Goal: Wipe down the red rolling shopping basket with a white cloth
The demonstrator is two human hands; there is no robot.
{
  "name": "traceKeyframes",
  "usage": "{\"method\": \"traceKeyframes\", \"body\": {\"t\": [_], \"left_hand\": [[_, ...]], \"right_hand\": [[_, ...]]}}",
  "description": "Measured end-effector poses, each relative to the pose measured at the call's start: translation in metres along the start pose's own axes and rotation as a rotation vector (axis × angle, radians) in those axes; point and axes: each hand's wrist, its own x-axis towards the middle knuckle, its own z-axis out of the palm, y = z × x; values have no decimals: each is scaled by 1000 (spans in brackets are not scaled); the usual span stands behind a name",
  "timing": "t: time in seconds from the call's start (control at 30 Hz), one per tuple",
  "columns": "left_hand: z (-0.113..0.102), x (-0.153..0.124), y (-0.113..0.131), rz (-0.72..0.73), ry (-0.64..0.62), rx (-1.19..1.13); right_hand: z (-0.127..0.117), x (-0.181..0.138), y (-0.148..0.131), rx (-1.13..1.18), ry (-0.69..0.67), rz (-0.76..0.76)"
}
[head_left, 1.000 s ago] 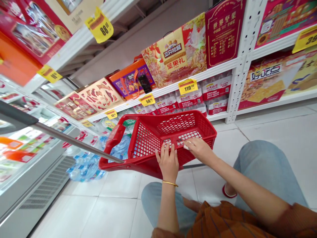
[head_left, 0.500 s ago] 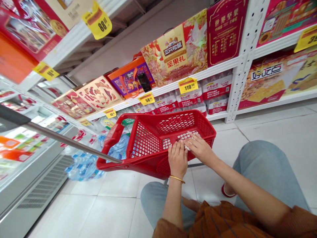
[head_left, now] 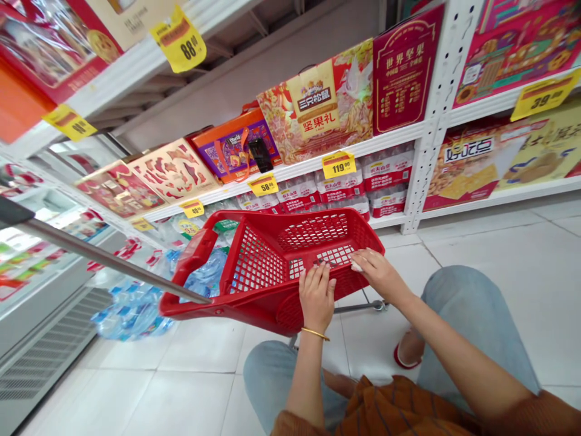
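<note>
A red shopping basket (head_left: pixel 263 307) on a wheeled frame stands in front of my knees, with a perforated inside. My left hand (head_left: pixel 317 300), with a gold bangle at the wrist, lies over the near rim with its fingers stretched out, and nothing shows in it. Farther right along that rim, my right hand (head_left: pixel 382 277) presses a small white tissue (head_left: pixel 356 266) under its fingertips. The tissue is mostly covered by the fingers. The two hands are apart. A metal handle bar (head_left: pixel 113 260) slants from the basket toward the upper left.
Behind the basket is a white shelf (head_left: pixel 394 136) with gift boxes (head_left: pixel 318 106) and yellow price tags. A dark phone-like object (head_left: pixel 260 155) is in front of a purple box. Packs of bottled water (head_left: pixel 131 312) sit on the floor at left, near a refrigerated cabinet (head_left: pixel 49 345).
My right hand has moved right along the rim with the tissue, away from my left hand. The left hand's fingers have come off the tissue. The view has shifted slightly.
</note>
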Motion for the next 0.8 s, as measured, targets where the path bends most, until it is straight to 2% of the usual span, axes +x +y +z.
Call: {"method": "traceKeyframes", "body": {"t": [0.17,0.33,0.47,0.8], "left_hand": [[2,0,2,-11,21,-9],[4,-1,0,-13,16,-33],[3,-1,-3,-21,7,-50],[2,-1,-5,-15,17,-63]], "right_hand": [[-5,14,-26,26,51,52],[15,27,-55,3,19,40],[24,24,-55,-27,-16,22],[16,21,-46,-34,-37,-19]]}}
